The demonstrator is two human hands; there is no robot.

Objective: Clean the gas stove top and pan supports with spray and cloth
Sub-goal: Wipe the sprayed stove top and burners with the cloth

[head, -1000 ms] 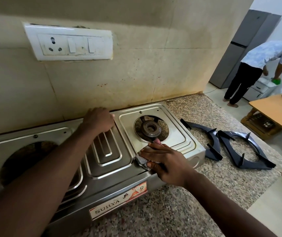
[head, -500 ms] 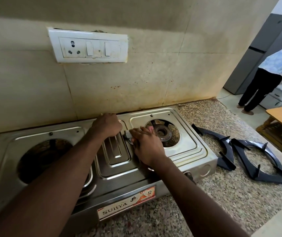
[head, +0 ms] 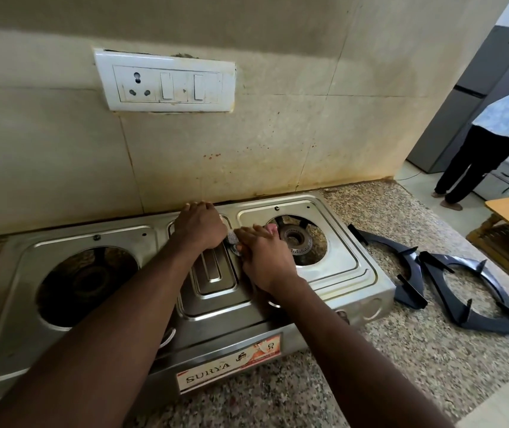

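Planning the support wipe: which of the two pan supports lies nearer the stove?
The left support, lying just off the stove's right end. The other support sits beyond it, farther right on the counter.

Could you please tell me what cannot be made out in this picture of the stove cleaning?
Head view:
- Small grey cloth: mostly covered by the right hand; grip unclear.
- Left burner of the steel gas stove: lost in shadow.
- Front knobs: mostly hidden by both forearms.
- Spray bottle: outside the frame.
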